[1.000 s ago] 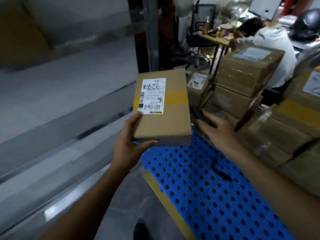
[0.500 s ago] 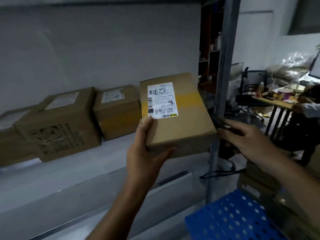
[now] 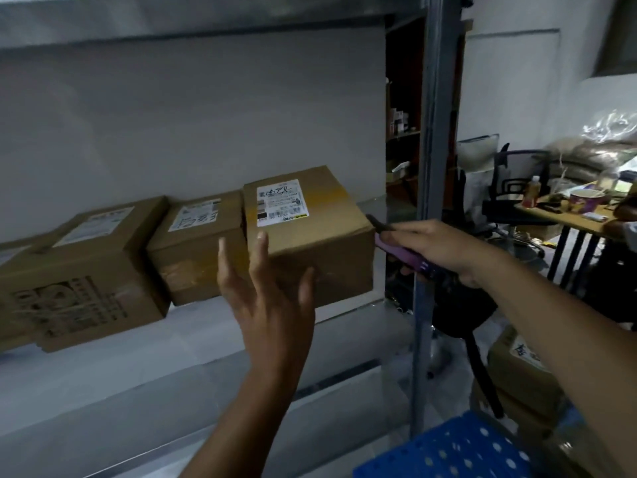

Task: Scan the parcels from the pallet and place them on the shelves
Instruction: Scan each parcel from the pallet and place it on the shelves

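Observation:
A brown cardboard parcel (image 3: 320, 232) with a white label and yellow tape rests on the grey metal shelf (image 3: 172, 339), at the right end of a row of parcels. My left hand (image 3: 269, 298) is in front of its near face, fingers spread, holding nothing. My right hand (image 3: 444, 250) is just right of the parcel, closed around a purple and black scanner (image 3: 403, 253) with a dark strap hanging below. The blue perforated pallet (image 3: 458, 450) shows at the bottom right.
Two more brown parcels (image 3: 203, 250) (image 3: 79, 270) sit left on the same shelf. A grey shelf upright (image 3: 431, 167) stands right of the parcel. More boxes (image 3: 517, 377) lie on the floor beside the pallet. A cluttered desk (image 3: 572, 215) and office chair stand at the far right.
The view turned from the pallet to the shelf. The parcel went from my left hand's grip onto the shelf beside the other boxes, and my left hand opened and let it go.

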`<move>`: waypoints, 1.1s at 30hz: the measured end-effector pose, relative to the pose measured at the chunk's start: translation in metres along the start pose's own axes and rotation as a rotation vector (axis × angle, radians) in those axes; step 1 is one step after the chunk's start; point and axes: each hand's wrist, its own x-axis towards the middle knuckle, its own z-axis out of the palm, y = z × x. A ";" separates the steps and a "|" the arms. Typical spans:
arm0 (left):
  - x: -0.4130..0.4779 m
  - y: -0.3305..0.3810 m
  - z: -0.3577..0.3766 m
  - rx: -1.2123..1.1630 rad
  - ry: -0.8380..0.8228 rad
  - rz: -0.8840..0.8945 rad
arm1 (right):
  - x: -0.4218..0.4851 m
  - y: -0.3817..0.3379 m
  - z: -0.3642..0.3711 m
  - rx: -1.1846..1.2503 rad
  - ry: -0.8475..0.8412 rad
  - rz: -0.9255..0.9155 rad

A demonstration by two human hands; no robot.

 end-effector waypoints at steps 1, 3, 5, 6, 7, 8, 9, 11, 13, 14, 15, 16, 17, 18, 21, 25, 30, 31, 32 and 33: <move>-0.003 -0.001 0.007 0.111 0.064 0.107 | 0.005 0.000 -0.002 -0.011 -0.014 -0.014; -0.007 -0.003 0.019 0.285 0.100 0.326 | 0.014 0.000 -0.003 -0.015 -0.023 -0.029; -0.006 -0.007 0.027 0.384 0.035 0.426 | 0.023 0.001 -0.004 -0.002 -0.011 -0.027; -0.005 -0.010 0.030 0.416 0.001 0.427 | 0.027 0.002 -0.004 0.000 -0.004 -0.025; -0.003 -0.013 0.033 0.443 -0.021 0.413 | 0.030 0.002 -0.004 -0.008 -0.003 -0.027; -0.001 -0.015 0.034 0.470 -0.037 0.400 | 0.032 0.002 -0.003 -0.011 -0.003 -0.029; 0.002 -0.016 0.035 0.493 -0.056 0.389 | 0.035 0.003 -0.001 -0.013 -0.003 -0.030; 0.009 -0.017 0.038 0.524 -0.102 0.362 | 0.038 0.003 0.001 -0.015 0.009 -0.033; 0.017 -0.018 0.040 0.532 -0.167 0.290 | 0.036 0.006 0.001 -0.048 0.042 -0.051; 0.020 -0.018 0.040 0.531 -0.208 0.246 | 0.032 0.010 0.000 -0.061 0.070 -0.065; 0.023 -0.018 0.041 0.531 -0.243 0.212 | 0.027 0.015 -0.001 -0.056 0.101 -0.079; 0.025 -0.018 0.042 0.532 -0.264 0.195 | 0.020 0.020 -0.002 -0.039 0.128 -0.089; 0.026 -0.019 0.043 0.530 -0.271 0.188 | 0.012 0.027 -0.003 -0.028 0.150 -0.095; 0.025 -0.018 0.044 0.524 -0.271 0.179 | 0.003 0.035 -0.003 -0.024 0.171 -0.094; 0.008 -0.012 0.053 0.419 -0.223 0.150 | -0.027 0.067 -0.002 -0.082 0.232 -0.050; -0.053 -0.012 0.084 0.062 -0.257 0.357 | -0.076 0.121 -0.005 -0.161 0.287 0.073; -0.159 -0.019 0.147 -0.314 -0.682 0.260 | -0.149 0.186 0.001 -0.213 0.380 0.257; -0.178 -0.019 0.161 -0.352 -0.800 0.216 | -0.163 0.198 0.002 -0.219 0.416 0.297; -0.195 -0.018 0.175 -0.382 -0.915 0.181 | -0.175 0.210 0.003 -0.224 0.446 0.341; -0.211 -0.016 0.188 -0.407 -1.014 0.159 | -0.187 0.220 0.004 -0.235 0.469 0.383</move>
